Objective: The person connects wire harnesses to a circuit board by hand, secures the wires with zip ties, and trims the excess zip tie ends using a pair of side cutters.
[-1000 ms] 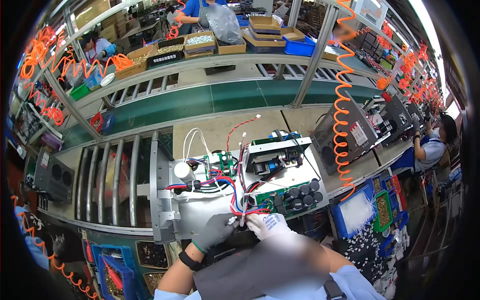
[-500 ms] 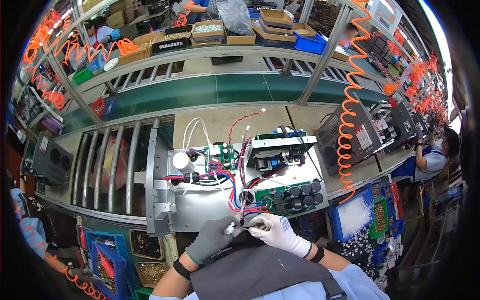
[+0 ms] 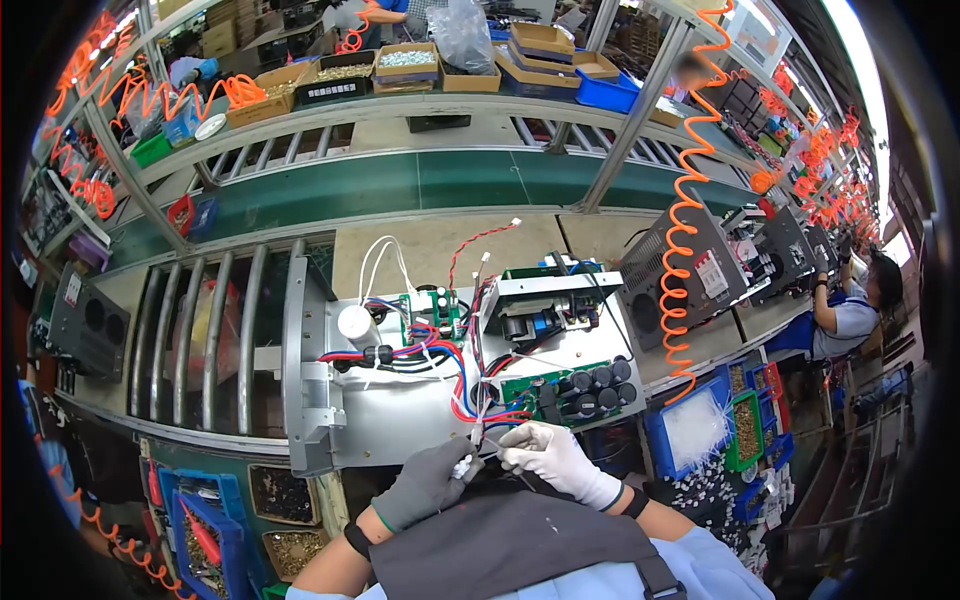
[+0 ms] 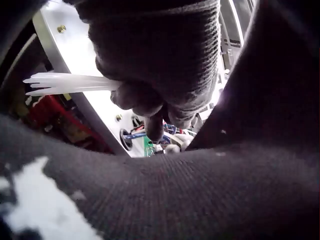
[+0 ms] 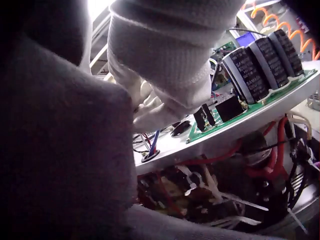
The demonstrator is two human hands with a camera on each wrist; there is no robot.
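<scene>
The left hand (image 3: 425, 485), in a grey glove, grips a bundle of white cable ties (image 4: 70, 84) that sticks out of its curled fingers in the left wrist view. Beside it the white-gloved right hand (image 3: 560, 462) pinches a thin strip at the near edge of the open metal chassis (image 3: 400, 420). Between the fingertips of both hands hangs the lower end of the red, blue and black wire bundle (image 3: 478, 405). The gloves partly hide the strip. The right wrist view shows the right hand (image 5: 165, 55) beside a green board (image 5: 235, 114) with large black capacitors (image 5: 245, 75).
Metal rollers (image 3: 215, 335) lie left of the chassis, and a grey unit (image 3: 680, 265) stands to its right. A coiled orange hose (image 3: 680, 260) hangs at the right. Blue bins (image 3: 658, 440) stand below the bench at the right; another person (image 3: 845, 315) is farther right.
The right hand has moved from close against the wire bundle to slightly right of it, with its fingers bent in a pinch. The left hand keeps its grip on the white ties.
</scene>
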